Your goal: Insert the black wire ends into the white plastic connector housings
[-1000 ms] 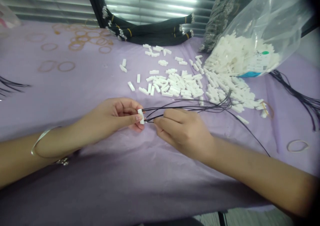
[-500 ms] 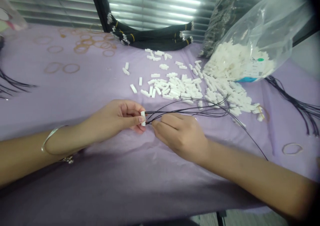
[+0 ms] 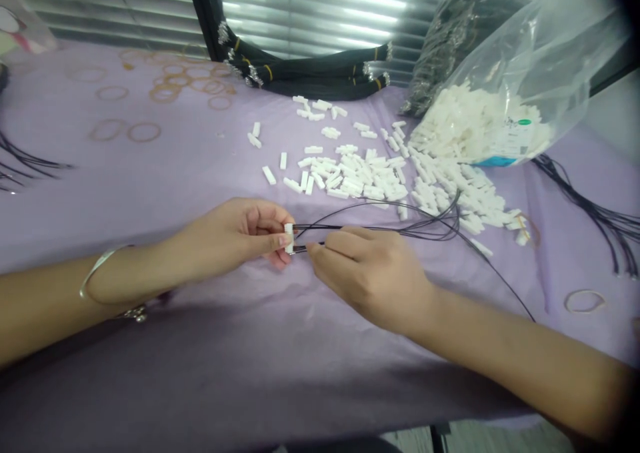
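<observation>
My left hand pinches a small white plastic connector between thumb and fingers, just above the purple cloth. Several thin black wires run from the connector's right side toward a pile of white connectors. My right hand is closed in a pinch on one of these wires, its fingertips right beside the connector. A silver bangle sits on my left wrist.
Loose white connectors are scattered on the purple cloth, spilling from a clear plastic bag at the back right. Bundled black wires lie at the back, more black wires at the right edge. Rubber bands lie at the back left.
Both hands stayed together at the connector; the right fingertips shifted slightly along the wire toward it. The camera view drifted a little.
</observation>
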### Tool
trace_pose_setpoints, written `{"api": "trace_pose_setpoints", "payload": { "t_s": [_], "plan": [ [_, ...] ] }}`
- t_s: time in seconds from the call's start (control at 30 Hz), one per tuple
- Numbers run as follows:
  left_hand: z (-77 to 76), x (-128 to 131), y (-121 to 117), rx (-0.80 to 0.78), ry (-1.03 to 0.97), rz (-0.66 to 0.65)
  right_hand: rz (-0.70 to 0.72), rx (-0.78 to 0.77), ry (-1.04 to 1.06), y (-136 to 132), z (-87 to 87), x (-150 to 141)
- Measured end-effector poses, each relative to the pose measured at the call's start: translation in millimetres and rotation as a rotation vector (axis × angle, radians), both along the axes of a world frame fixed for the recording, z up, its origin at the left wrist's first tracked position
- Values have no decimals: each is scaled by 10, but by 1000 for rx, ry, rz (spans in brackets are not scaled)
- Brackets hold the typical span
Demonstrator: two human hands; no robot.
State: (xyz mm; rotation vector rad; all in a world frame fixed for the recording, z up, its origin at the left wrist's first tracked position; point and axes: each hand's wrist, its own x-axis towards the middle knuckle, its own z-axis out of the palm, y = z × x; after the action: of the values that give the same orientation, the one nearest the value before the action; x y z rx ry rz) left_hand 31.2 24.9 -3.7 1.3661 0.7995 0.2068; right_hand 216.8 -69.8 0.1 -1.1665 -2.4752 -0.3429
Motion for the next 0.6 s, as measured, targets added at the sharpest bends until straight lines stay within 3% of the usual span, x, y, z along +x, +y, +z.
{"api": "trace_pose_setpoints", "payload": {
  "t_s": [0.3, 0.6],
  "plan": [
    [68, 7, -18, 34, 44, -5, -48, -49, 25, 25, -20, 22],
    [21, -10, 6, -17, 15, 6, 43, 45, -21, 43, -41, 43]
  ]
}}
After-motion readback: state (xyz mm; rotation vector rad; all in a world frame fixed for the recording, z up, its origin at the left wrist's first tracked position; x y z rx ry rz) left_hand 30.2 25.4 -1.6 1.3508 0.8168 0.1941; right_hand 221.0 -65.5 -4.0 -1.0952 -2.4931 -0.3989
